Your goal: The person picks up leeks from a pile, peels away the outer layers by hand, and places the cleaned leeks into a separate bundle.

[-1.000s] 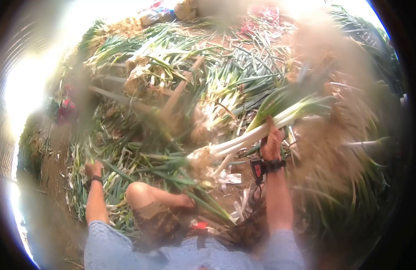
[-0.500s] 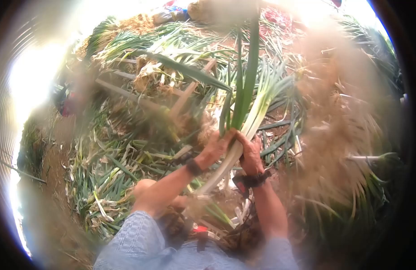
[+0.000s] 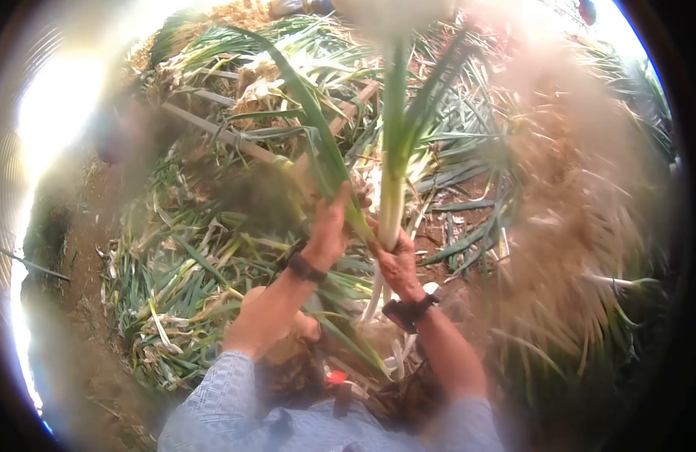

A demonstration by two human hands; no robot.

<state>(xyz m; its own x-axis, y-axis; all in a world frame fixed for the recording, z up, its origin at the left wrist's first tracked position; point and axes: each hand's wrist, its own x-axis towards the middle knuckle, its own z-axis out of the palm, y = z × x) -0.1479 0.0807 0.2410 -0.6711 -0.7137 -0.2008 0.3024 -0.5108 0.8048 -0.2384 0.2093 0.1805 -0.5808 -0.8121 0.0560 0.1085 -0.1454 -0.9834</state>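
Note:
A leek [image 3: 393, 196] with a pale stem and long green leaves stands nearly upright in my right hand [image 3: 397, 264], whose fingers wrap round the stem. My left hand [image 3: 330, 230] is to its left and grips a green outer leaf [image 3: 318, 135] that bends away from the stem toward the upper left. The stem's lower end points down between my forearms, near several white stalks. Dark bands are on both wrists.
Cut leaves and stalks [image 3: 182, 279] lie heaped on the left. Wooden bars [image 3: 220, 134] cross beyond my left hand. Piled leeks with brown roots [image 3: 558, 173] line the right side. More leeks lie at the back. Smears blur parts of the view.
My left hand has moved up and left, drawing the leaf away from the stem. The leek is more upright, and my right hand has shifted slightly left.

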